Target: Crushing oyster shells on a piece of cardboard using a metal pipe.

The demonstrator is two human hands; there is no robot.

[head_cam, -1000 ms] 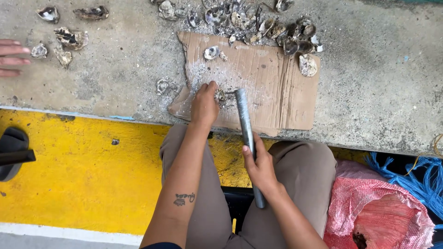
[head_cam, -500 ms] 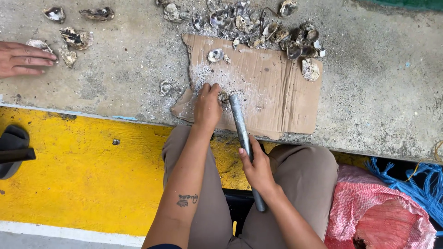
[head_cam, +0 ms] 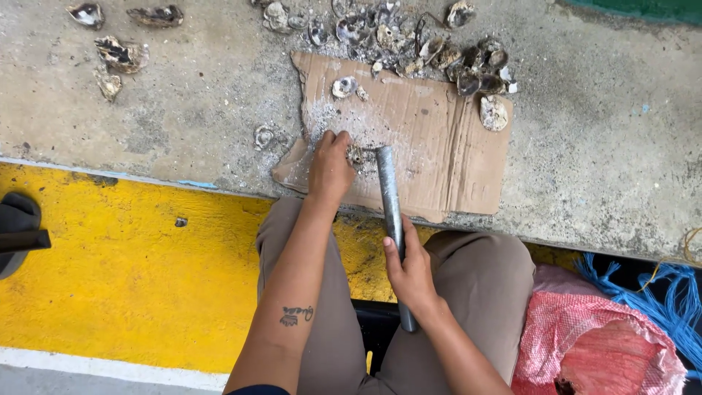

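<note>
Taking the cardboard sheet (head_cam: pixel 431 146) as your landmark, there is one of it on the concrete ledge. You have two hands on or near it: your left hand (head_cam: pixel 330 167) and your right hand (head_cam: pixel 411 269). One grey metal pipe (head_cam: pixel 390 212) crosses its near edge. Four shells lie on the sheet: three small ones (head_cam: pixel 344 86) toward its far left and one larger (head_cam: pixel 493 112) at its far right corner. Beyond its far edge sits one heap of shells (head_cam: pixel 395 33), too tangled to count. Left of it lie five scattered shells (head_cam: pixel 121 53). Right of it and nearer you sits one red mesh sack (head_cam: pixel 592 336) and one bundle of blue rope (head_cam: pixel 658 292).
</note>
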